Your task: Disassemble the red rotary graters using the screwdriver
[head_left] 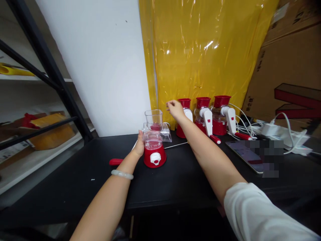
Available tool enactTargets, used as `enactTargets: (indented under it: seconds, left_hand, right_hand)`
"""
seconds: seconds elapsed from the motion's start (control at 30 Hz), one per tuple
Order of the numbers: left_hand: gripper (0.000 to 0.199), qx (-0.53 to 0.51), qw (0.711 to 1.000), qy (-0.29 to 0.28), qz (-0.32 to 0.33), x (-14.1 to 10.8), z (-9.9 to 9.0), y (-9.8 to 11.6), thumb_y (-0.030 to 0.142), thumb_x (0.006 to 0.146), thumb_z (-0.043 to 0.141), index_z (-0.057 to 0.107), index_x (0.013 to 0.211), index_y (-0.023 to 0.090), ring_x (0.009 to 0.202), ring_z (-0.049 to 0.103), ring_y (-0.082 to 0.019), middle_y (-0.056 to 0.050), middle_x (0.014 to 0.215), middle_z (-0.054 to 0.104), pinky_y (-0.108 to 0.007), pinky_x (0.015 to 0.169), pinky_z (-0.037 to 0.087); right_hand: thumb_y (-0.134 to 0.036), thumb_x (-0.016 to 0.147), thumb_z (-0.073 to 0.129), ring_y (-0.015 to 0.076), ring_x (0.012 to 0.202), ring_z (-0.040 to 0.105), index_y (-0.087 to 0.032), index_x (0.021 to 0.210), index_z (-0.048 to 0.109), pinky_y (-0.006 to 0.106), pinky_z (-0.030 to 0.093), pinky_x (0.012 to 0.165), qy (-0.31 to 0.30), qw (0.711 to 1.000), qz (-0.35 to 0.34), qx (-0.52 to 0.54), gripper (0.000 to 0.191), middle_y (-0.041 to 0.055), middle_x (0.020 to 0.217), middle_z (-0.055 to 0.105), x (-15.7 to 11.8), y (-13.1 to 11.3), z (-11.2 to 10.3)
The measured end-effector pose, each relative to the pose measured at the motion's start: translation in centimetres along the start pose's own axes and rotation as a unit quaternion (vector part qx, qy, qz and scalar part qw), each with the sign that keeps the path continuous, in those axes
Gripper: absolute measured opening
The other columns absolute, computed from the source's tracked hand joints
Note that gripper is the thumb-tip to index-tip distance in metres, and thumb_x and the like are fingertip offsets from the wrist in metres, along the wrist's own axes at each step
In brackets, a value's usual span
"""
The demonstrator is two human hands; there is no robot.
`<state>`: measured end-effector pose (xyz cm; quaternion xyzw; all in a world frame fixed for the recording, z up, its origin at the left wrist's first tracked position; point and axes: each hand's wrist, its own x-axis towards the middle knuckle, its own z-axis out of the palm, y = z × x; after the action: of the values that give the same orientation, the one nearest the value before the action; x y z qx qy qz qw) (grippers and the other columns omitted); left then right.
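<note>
A rotary grater with a red base, a white front knob and a clear upper body stands upright on the black table. My left hand is closed against its left side, thumb pointing up. From behind that hand a white crank arm runs down to a red handle. The grater's clear square hopper points up, with something red visible low inside it. My right hand is raised behind and right of the hopper, apart from it. Its fingers are loosely bent, and no held thing shows.
Several like graters line the back right; one red-topped grater stands mid-row. A phone lies nearer, with white cables and a white adapter behind. A thin metal rod lies beside the grater. Yellow plastic sheeting and a cardboard box stand behind.
</note>
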<state>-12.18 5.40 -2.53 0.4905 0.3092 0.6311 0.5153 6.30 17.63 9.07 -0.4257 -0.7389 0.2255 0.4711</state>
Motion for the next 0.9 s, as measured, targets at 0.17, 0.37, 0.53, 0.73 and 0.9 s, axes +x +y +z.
enactTargets:
  seconds: [0.17, 0.37, 0.53, 0.73, 0.9]
  left_hand:
    - [0.095, 0.049, 0.992, -0.105, -0.048, -0.5, 0.3, 0.7, 0.085, 0.056, 0.078, 0.077, 0.115, 0.011, 0.116, 0.072, -0.041, -0.024, 0.119, 0.077, -0.055, 0.109, 0.051]
    - [0.074, 0.086, 0.967, -0.211, -0.112, -1.5, -2.0, 2.6, 0.031, 0.066, 0.096, 0.070, 0.134, 0.018, 0.134, 0.063, -0.037, -0.021, 0.136, 0.071, -0.049, 0.117, 0.043]
    - [0.061, 0.111, 0.951, -0.221, -0.188, -1.6, -3.9, 2.5, 0.024, 0.072, 0.090, 0.070, 0.129, 0.015, 0.129, 0.067, -0.030, -0.021, 0.135, 0.071, -0.044, 0.118, 0.041]
    - [0.076, 0.128, 0.945, -0.213, -0.212, -1.4, -3.7, 2.4, 0.021, 0.066, 0.093, 0.064, 0.135, 0.018, 0.144, 0.053, -0.030, -0.016, 0.148, 0.063, -0.047, 0.127, 0.027]
    - [0.082, 0.165, 0.934, -0.238, -0.209, -1.6, -3.0, 2.8, 0.029, 0.070, 0.092, 0.056, 0.144, 0.018, 0.148, 0.048, -0.033, -0.018, 0.156, 0.056, -0.052, 0.127, 0.026]
  right_hand:
    - [-0.065, 0.102, 0.045, 0.0208, 0.103, 0.070, -0.018, 0.119, 0.068, 0.037, 0.052, 0.094, -0.059, 0.978, -0.144, 0.139, 0.055, 0.0062, 0.105, 0.071, -3.1, -4.5, -3.3]
    - [-0.057, 0.080, 0.081, 0.0310, 0.115, 0.066, -0.018, 0.109, 0.076, 0.045, 0.047, 0.105, -0.134, 0.963, -0.233, 0.036, 0.049, 0.0097, 0.110, 0.072, -7.3, -6.8, -4.1]
    - [-0.051, 0.086, 0.076, 0.0330, 0.122, 0.065, -0.016, 0.122, 0.073, 0.048, 0.047, 0.109, -0.119, 0.966, -0.229, -0.028, 0.050, 0.0142, 0.126, 0.072, -7.4, -7.2, -4.3]
    - [-0.068, 0.087, 0.068, 0.0338, 0.121, 0.067, -0.013, 0.129, 0.070, 0.046, 0.051, 0.103, -0.136, 0.968, -0.191, -0.092, 0.070, 0.0196, 0.129, 0.072, -8.3, -7.9, -5.2]
    - [-0.068, 0.088, 0.067, 0.0329, 0.114, 0.070, -0.011, 0.129, 0.070, 0.043, 0.053, 0.098, -0.136, 0.964, -0.199, -0.116, 0.071, 0.0200, 0.123, 0.074, -8.3, -8.0, -5.2]
